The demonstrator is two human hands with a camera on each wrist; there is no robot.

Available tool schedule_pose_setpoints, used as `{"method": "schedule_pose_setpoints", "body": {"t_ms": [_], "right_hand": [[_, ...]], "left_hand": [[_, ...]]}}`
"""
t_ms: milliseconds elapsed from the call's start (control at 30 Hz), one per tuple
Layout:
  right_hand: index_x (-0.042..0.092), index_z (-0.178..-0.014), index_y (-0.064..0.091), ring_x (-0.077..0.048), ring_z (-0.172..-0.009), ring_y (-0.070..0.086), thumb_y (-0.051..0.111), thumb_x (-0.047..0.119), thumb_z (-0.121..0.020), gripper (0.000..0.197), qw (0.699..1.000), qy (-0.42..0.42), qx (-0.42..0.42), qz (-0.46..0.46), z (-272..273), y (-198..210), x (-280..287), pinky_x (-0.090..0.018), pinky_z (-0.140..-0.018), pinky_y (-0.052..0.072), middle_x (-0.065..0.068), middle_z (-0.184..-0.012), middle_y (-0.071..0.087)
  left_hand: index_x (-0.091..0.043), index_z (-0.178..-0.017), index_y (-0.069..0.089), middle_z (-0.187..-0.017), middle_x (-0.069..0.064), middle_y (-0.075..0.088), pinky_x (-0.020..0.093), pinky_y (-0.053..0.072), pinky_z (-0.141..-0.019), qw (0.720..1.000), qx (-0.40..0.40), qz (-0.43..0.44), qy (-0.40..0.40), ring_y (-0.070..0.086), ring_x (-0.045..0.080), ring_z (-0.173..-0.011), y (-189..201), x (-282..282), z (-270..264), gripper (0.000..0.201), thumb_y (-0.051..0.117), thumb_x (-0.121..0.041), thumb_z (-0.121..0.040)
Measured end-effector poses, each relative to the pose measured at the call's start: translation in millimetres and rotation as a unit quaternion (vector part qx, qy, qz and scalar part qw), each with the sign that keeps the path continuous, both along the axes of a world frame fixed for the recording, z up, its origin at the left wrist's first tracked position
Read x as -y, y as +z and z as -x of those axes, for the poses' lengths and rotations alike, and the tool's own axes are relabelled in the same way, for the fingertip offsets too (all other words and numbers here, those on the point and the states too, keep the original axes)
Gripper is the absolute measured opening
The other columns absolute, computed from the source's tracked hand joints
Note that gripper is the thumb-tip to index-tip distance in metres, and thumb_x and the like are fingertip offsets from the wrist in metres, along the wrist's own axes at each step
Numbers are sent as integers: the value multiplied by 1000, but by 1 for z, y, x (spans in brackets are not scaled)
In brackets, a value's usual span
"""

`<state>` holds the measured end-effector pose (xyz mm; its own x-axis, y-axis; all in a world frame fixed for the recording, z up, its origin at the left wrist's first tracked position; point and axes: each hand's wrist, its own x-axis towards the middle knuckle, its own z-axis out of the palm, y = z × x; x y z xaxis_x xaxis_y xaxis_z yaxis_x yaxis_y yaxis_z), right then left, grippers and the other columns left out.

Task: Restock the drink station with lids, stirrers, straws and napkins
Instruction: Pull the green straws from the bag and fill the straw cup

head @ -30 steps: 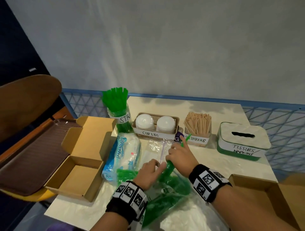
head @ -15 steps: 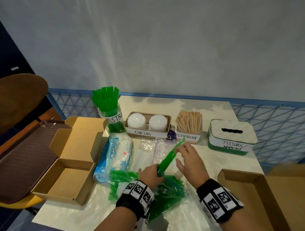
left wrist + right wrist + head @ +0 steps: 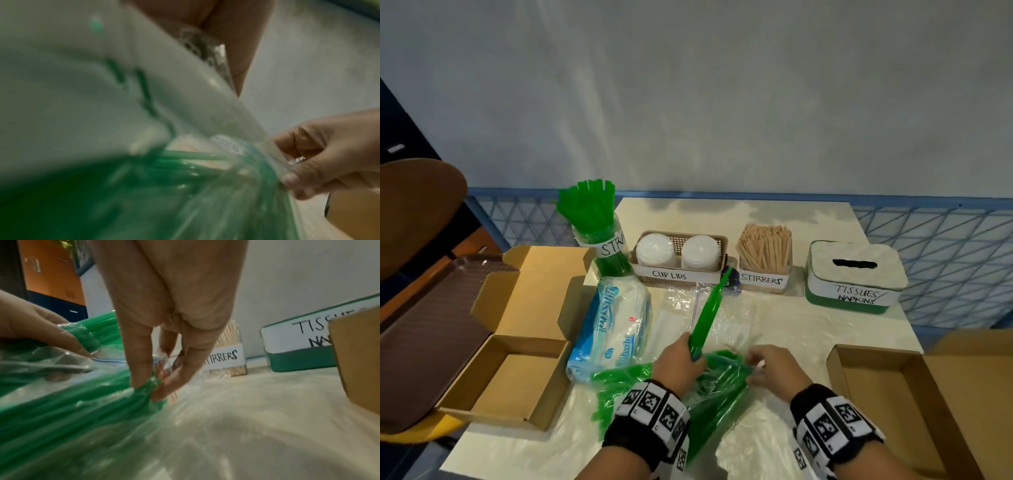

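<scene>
My left hand (image 3: 683, 356) grips the lower end of a small bundle of green straws (image 3: 709, 313), which slants up toward the cup lids basket (image 3: 678, 274). Below my hands lies a clear plastic bag of green straws (image 3: 722, 390) on the table. My right hand (image 3: 755, 368) pinches the bag's open end; its fingertips (image 3: 153, 387) nip the plastic in the right wrist view. At the back stand the straw jar (image 3: 602, 240), full of green straws, the stirrers holder (image 3: 763, 260) and the tissues/napkins box (image 3: 852, 277). A napkin pack (image 3: 613, 329) lies left of the bag.
An open cardboard box (image 3: 517, 346) sits at the table's left edge, over a brown tray (image 3: 421, 325). Another cardboard box (image 3: 893, 394) stands close to my right hand. Empty clear bags (image 3: 729, 318) lie in front of the basket. A blue lattice railing (image 3: 945, 260) runs behind the table.
The bundle of straws came out of the bag and passed from my right hand to my left. My right hand dropped back to the bag's open end and took hold of the plastic.
</scene>
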<state>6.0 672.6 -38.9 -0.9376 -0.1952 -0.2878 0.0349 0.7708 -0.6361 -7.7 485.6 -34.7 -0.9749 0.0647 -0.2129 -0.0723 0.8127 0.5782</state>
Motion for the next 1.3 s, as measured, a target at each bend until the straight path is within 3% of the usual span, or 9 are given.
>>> {"method": "schedule_pose_setpoints", "body": {"t_ms": [200, 400, 533, 667, 767, 833, 867, 1033, 1300], "right_hand": [[12, -101, 66, -13, -81, 56, 51, 11, -91, 18, 997, -37, -58, 31, 11, 8, 7, -15, -67, 37, -3, -94, 64], [15, -63, 39, -27, -100, 59, 38, 28, -99, 39, 983, 27, 76, -163, 8, -6, 20, -23, -71, 29, -13, -86, 58], [5, -98, 59, -23, -103, 58, 43, 42, -96, 40, 974, 54, 104, -192, 4, -4, 26, -27, -82, 41, -13, -103, 62], [21, -57, 28, -8, -54, 33, 43, 42, -96, 46, 984, 25, 120, -130, 7, -7, 29, -15, -54, 27, 3, -61, 31], [22, -78, 51, -4, -72, 50, 50, 46, -92, 28, 990, -5, 131, -53, 6, -8, 36, -13, -64, 37, 2, -80, 52], [6, -123, 52, -19, -112, 56, 54, 52, -87, 60, 991, -27, 130, -33, 7, -12, 41, -25, -92, 44, -9, -122, 58], [2, -130, 48, -23, -117, 55, 57, 55, -84, 71, 989, -50, 136, -11, 9, -15, 44, -28, -97, 43, -11, -129, 56], [4, -102, 67, -24, -94, 67, 70, 50, -74, 53, 973, -139, 127, 132, 12, -28, 54, -37, -90, 52, -11, -101, 71], [4, -90, 63, -30, -91, 67, 79, 37, -68, 43, 936, -212, 146, 241, 25, -39, 59, -46, -88, 53, -17, -97, 70]], "left_hand": [[-16, -111, 46, -99, 1, 62, 42, 48, -92, 996, 40, 77, -4, 62, 22, -96, 2, 9, 0, 30, 56, -33, -88], [-16, -128, 43, -128, 6, 47, 48, 39, -103, 975, 105, 185, -60, 48, 24, -121, -19, 2, -12, 47, 57, -35, -87], [-11, -132, 35, -134, 10, 36, 44, 41, -103, 973, 114, 178, -90, 40, 26, -123, -29, 2, -18, 62, 64, -36, -83], [-10, -136, 29, -138, 10, 29, 43, 39, -106, 975, 95, 168, -107, 34, 27, -127, -36, 7, -22, 76, 69, -37, -78], [-10, -140, 24, -143, 11, 23, 43, 37, -107, 975, 69, 184, -107, 30, 27, -130, -42, 6, -25, 78, 67, -36, -80], [-10, -142, 21, -146, 11, 19, 42, 35, -110, 975, 61, 186, -107, 27, 27, -133, -45, 5, -25, 79, 65, -36, -82], [-10, -142, 20, -148, 11, 18, 42, 33, -111, 975, 58, 187, -109, 25, 27, -134, -46, 5, -25, 78, 64, -36, -82], [-13, -143, 20, -149, 11, 17, 40, 30, -113, 979, 39, 172, -106, 23, 27, -137, -50, 6, -23, 76, 62, -38, -84], [-13, -142, 20, -147, 7, 23, 42, 30, -111, 979, 13, 172, -108, 25, 23, -137, -50, 5, -25, 74, 59, -40, -85]]}}
